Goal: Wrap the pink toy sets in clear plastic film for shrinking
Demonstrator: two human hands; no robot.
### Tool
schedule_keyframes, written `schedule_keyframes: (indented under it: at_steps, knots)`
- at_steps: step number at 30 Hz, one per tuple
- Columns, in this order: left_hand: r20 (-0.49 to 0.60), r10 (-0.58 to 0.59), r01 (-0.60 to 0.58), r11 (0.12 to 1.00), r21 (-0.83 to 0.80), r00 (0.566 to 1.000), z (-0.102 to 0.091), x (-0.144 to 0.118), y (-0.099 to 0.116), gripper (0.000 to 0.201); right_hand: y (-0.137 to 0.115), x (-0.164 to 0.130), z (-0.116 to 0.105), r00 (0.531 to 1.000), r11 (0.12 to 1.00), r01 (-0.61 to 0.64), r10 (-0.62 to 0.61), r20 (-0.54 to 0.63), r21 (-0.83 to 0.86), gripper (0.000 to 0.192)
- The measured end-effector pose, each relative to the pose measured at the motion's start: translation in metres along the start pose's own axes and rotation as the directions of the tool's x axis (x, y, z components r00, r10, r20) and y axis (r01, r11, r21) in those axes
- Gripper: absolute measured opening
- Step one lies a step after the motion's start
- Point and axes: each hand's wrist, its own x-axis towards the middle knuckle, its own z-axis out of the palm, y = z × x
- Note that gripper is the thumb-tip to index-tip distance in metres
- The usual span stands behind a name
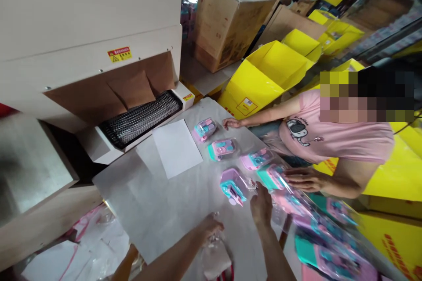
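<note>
My left hand (211,226) is closed at the near edge of the table, with crinkled clear plastic (216,242) showing around its fingers. Below that hand, a pale item with a red edge is partly visible; its kind is unclear. My right hand (262,205) pinches the gathered clear plastic at the end of a purple and turquoise toy set (233,186), which lies on the table. Past it are another wrapped toy set (222,149) in pink and turquoise and a further one (204,129). Motion blurs both of my hands somewhat.
A co-worker in a pink shirt (346,140) stands at right, one hand (305,178) on a wrapped set. A machine with a mesh conveyor (141,118) adjoins the table (148,210). White paper (177,148) lies there. Yellow boxes (260,79) and a carton (227,22) stand behind.
</note>
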Motion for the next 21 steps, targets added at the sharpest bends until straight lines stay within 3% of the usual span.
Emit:
schedule_keyframes:
  at_steps: [3,6,10,15,18,21]
  knots:
    - [0.013,0.002,0.0,0.987,-0.161,1.0,0.021,0.014,0.021,0.085,-0.008,0.013,-0.004,0.992,0.992,-0.107,0.111,0.067,-0.063,0.05]
    - [0.064,0.126,-0.103,0.955,-0.279,0.99,0.035,0.02,0.044,0.076,-0.014,0.015,-0.011,0.987,0.978,-0.123,0.137,0.078,-0.17,0.048]
    - [0.11,0.226,-0.169,0.909,-0.381,0.968,0.049,0.023,0.063,0.063,-0.014,0.013,-0.018,0.997,0.945,-0.071,0.074,-0.003,-0.319,0.045]
    - [0.179,0.273,-0.163,0.871,-0.464,0.945,0.054,0.04,0.067,0.087,-0.008,0.007,-0.015,0.992,0.942,0.126,-0.113,0.059,-0.311,0.051]
    - [0.213,0.272,-0.145,0.87,-0.471,0.939,0.052,0.054,0.066,0.095,-0.009,-0.006,-0.006,0.977,0.929,0.186,-0.139,0.164,-0.32,0.057]
    - [0.212,0.247,-0.151,0.91,-0.386,0.946,0.049,0.061,0.064,0.094,-0.011,-0.021,0.005,0.975,0.925,0.19,-0.138,0.176,-0.33,0.057]
